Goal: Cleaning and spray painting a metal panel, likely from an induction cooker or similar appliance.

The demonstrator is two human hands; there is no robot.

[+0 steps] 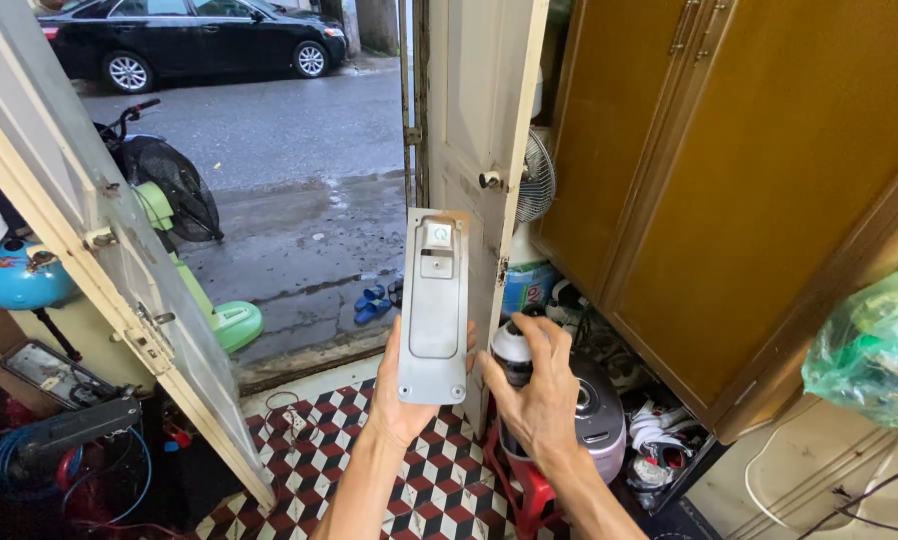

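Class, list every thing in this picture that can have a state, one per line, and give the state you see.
Grey plate: held upright in the left hand.
Spray can: upright, gripped by the right hand, index finger on top.
Doors: open to the street.
Wooden cabinet: closed.
Rice cooker: lid shut.
Black car: parked.
Road: wet.

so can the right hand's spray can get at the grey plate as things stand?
Probably yes: the right hand holds the spray can right beside the grey plate, which the left hand holds upright; nothing sits between.
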